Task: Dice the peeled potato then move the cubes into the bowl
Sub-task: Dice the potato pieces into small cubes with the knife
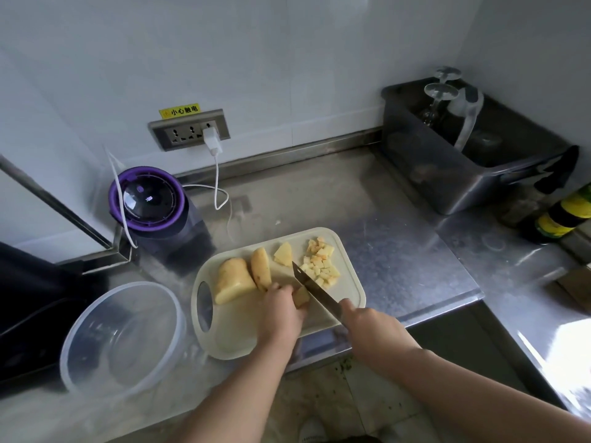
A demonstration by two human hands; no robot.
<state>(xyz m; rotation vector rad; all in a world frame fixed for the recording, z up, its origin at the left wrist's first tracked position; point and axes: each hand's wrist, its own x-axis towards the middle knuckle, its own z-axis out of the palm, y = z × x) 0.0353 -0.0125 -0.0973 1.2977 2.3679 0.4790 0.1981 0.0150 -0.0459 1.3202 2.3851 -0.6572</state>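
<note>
The peeled potato lies in parts on the cream cutting board (230, 340). A large chunk (235, 279) and a thick slice (260, 271) sit at the left, with a small wedge (284, 253) behind them. A heap of pale yellow cubes (321, 262) fills the far right corner.

The left hand (281, 310) curls its fingers over a browned potato piece (301, 296), pinning it to the board. The right hand (367, 327) is wrapped round the handle of a knife (315, 294). Its blade runs slantwise just beside that piece — between it and the cubes.

On the steel counter (399, 238) a clear plastic bowl (96, 311) stands left of the board, with the chunk and slice between it and the cubes. A purple-lidded appliance (148, 199) sits behind the bowl. A grey bin (447, 187) at the back right holds upturned glasses (440, 91).
</note>
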